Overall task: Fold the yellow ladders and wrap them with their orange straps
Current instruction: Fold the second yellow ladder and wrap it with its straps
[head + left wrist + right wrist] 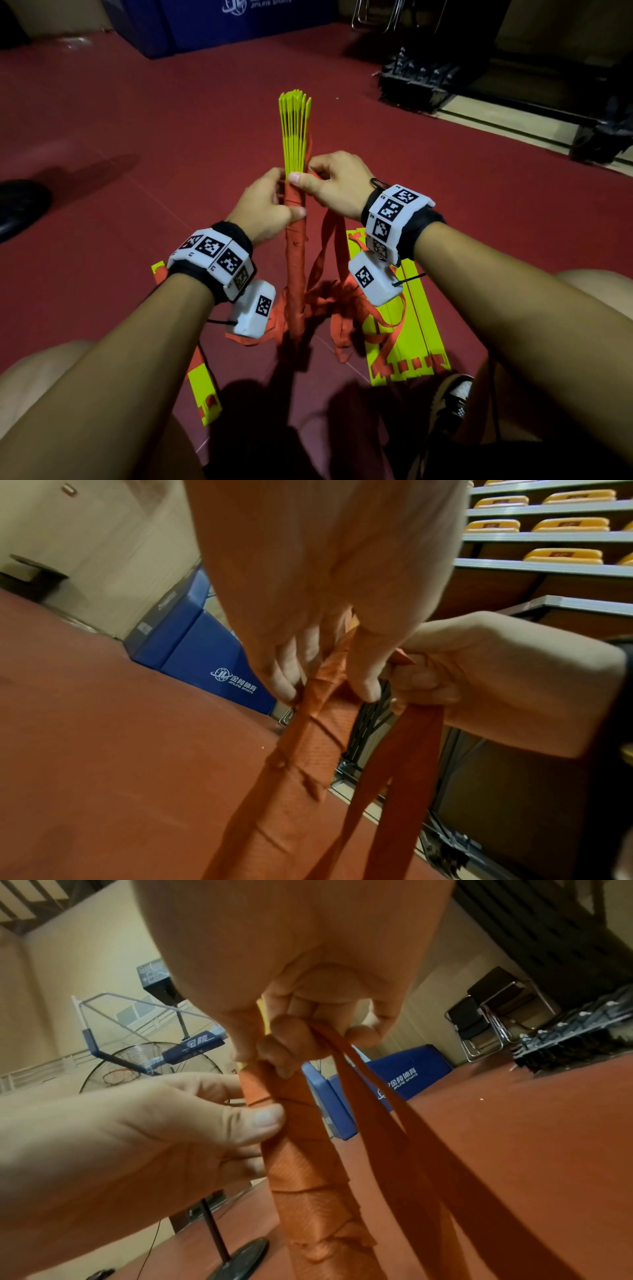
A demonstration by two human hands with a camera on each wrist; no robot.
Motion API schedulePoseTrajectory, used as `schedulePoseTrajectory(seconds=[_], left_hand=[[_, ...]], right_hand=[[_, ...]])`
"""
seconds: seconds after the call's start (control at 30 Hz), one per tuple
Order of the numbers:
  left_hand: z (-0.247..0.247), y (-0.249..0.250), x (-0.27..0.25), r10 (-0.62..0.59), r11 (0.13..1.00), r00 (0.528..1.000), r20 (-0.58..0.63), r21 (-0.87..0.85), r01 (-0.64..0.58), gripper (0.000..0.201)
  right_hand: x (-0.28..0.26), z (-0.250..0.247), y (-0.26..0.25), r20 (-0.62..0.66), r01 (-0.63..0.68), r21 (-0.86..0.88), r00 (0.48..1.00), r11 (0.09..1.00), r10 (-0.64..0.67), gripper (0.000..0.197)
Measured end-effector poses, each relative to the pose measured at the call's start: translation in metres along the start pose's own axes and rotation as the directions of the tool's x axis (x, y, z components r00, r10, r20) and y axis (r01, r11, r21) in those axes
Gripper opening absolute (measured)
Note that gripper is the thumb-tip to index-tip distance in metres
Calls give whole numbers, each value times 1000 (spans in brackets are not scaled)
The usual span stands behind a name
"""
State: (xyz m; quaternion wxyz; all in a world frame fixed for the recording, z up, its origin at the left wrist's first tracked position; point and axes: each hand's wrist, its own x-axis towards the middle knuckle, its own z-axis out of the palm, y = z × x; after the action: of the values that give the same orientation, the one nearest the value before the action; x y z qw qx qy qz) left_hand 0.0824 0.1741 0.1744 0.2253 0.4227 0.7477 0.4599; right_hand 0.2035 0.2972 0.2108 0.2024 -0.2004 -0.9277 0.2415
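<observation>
A folded bundle of yellow ladder rungs (294,132) stands upright on the red floor, its lower part wound in orange strap (295,260). My left hand (270,205) grips the wrapped bundle (316,726) between thumb and fingers. My right hand (330,186) pinches the loose strap (363,1096) at the top of the wrapping, thumb pressed on the bundle. Two strap lengths (394,764) hang down from my right hand to a tangle on the floor (329,301).
More flat yellow rungs (407,329) with orange straps lie on the floor at right, another rung (203,387) at left. Blue padding (212,24), folding chairs (493,1010), a black rack (418,78) and a standing fan (150,1066) stand around. My knees and a shoe (452,401) are close below.
</observation>
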Motion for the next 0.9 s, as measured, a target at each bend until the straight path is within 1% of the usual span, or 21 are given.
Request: schedulePoseTrajectory(seconds=[0.1,0.2,0.27,0.3,0.37,0.4,0.47,0.53,0.57,0.63,0.67,0.77,0.83,0.9], left_hand=[[-1,5,-5,1,1000,999,-52,-2,-1,62],[-1,16,-15,38,995,993,-112,93,-28,63],[-2,19,-16,63,986,988,-138,165,-40,60],[-3,20,-16,63,980,986,-151,195,-33,57],[-3,21,-16,58,971,984,-167,238,-17,60],[-3,21,-16,54,964,984,-169,264,-7,61],[-3,20,-15,31,955,986,-161,295,19,58],[-3,19,-15,2,964,992,-124,263,31,62],[-3,18,-14,-19,977,994,-111,208,42,65],[-2,9,-6,-62,995,994,-85,78,68,62],[-2,4,-3,-65,996,995,-79,52,69,59],[-2,6,-2,-67,996,995,-78,53,71,47],[0,11,-4,-63,993,991,-114,91,74,37],[0,11,-4,-49,989,987,-155,132,70,35]], right_hand=[[1,1,1,-15,-17,23,1000,1000,18,51],[1,1,3,-35,-48,98,998,994,52,51],[1,1,5,-36,-69,137,997,988,75,50],[1,3,5,-32,-80,164,996,983,87,49],[1,6,4,-15,-100,229,994,968,106,52],[1,7,4,-7,-104,241,994,965,109,54],[1,8,3,-3,-94,211,995,973,97,58],[2,6,3,-14,-68,167,997,984,71,58],[3,5,4,-23,-57,148,998,987,61,56],[5,3,7,-42,-59,133,997,989,65,52],[6,3,9,-52,-69,135,996,989,76,50],[4,2,12,-72,-98,155,991,983,110,50],[2,2,10,-60,-108,161,991,981,119,51],[1,2,7,-48,-120,183,990,976,131,57]])
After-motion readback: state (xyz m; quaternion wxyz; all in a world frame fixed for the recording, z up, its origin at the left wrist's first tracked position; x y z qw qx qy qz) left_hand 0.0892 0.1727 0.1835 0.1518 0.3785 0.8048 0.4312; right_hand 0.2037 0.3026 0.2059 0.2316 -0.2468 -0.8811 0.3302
